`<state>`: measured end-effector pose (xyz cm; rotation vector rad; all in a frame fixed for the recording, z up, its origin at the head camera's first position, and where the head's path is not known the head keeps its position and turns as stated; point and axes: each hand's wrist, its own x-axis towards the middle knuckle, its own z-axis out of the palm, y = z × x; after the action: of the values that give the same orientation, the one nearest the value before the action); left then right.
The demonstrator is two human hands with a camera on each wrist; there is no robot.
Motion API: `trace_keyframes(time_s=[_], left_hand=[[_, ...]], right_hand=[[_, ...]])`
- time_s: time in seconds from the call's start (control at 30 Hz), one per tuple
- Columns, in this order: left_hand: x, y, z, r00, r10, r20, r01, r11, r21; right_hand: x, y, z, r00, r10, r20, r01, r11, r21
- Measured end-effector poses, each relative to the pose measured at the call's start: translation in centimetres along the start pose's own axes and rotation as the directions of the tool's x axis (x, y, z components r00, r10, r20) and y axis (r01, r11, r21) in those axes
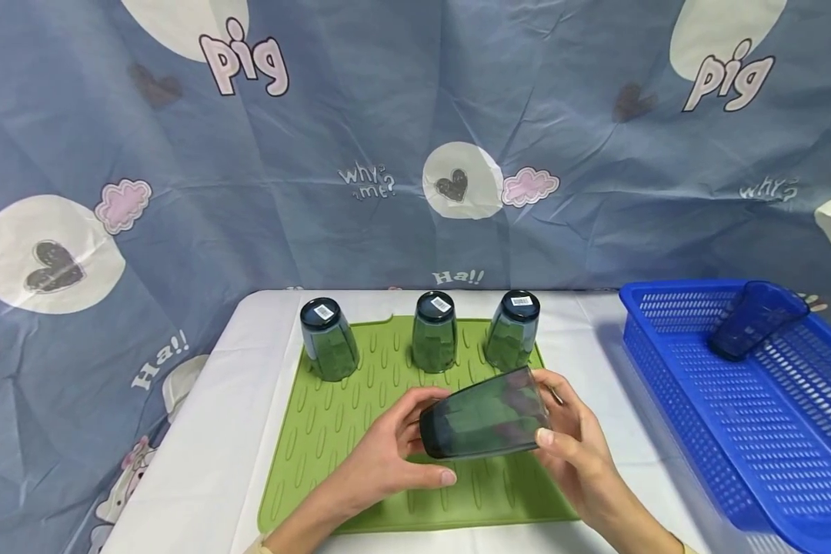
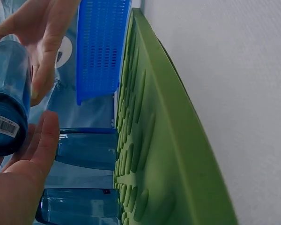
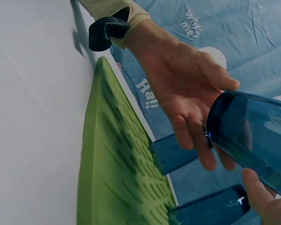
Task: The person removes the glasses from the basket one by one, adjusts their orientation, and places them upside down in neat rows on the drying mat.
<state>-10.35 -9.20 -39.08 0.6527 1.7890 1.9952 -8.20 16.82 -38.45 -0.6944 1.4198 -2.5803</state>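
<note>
A tinted drinking glass (image 1: 485, 415) is held on its side above the green drying mat (image 1: 305, 454), its base to the left and its mouth to the right. My right hand (image 1: 578, 446) grips it near the rim, thumb in front and fingers behind. At the base end, my left hand (image 1: 388, 458) has its fingers extended beside the glass and its thumb apart from it. The left wrist view shows a barcode label (image 2: 4, 124) on the base. In the right wrist view, the left palm (image 3: 185, 86) faces the glass with relaxed fingers.
Three matching glasses stand upside down along the mat's back: left glass (image 1: 331, 346), middle glass (image 1: 435, 342), right glass (image 1: 511, 338). At the right, a blue perforated basket (image 1: 699, 431) contains another glass (image 1: 751, 319), leaning. A patterned blue cloth (image 1: 360, 92) hangs behind the white table (image 1: 201, 469).
</note>
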Motion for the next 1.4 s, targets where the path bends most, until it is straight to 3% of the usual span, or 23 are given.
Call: trace_keyframes(time_s=[0.2, 0.4, 0.63, 0.87, 1.1, 1.27, 1.4], left_hand=[[0.0, -0.2, 0.0, 1.000, 0.001, -0.017, -0.001, 1.000, -0.018], [0.0, 0.0, -0.1, 0.997, -0.040, -0.068, 0.038, 0.999, -0.037], [0.0, 0.0, -0.2, 0.991, -0.065, -0.115, 0.063, 0.998, -0.024], [-0.1, 0.1, -0.7, 0.994, -0.025, -0.105, 0.025, 1.000, 0.003], [-0.1, 0.4, -1.4, 0.994, 0.036, -0.102, -0.030, 0.997, 0.066], [-0.1, 0.6, -1.5, 0.993, 0.078, -0.092, -0.072, 0.995, 0.067], [-0.2, 1.0, -1.8, 0.988, 0.127, -0.093, -0.119, 0.989, 0.082]], right_hand=[[-0.2, 0.3, 0.1, 1.000, 0.019, -0.001, -0.019, 0.999, -0.035], [0.0, 0.4, 0.0, 0.999, 0.032, -0.006, -0.032, 0.998, -0.059], [0.2, 0.7, -0.4, 0.999, 0.008, 0.053, -0.006, 0.999, -0.040], [0.2, 0.8, -0.9, 0.999, -0.005, 0.051, 0.013, 0.987, -0.159], [0.3, 0.2, -0.7, 1.000, -0.010, -0.004, 0.008, 0.927, -0.376], [0.3, -0.1, -1.1, 1.000, 0.020, 0.022, -0.010, 0.923, -0.385], [0.5, -0.3, -1.8, 0.995, -0.024, 0.093, 0.054, 0.937, -0.345]])
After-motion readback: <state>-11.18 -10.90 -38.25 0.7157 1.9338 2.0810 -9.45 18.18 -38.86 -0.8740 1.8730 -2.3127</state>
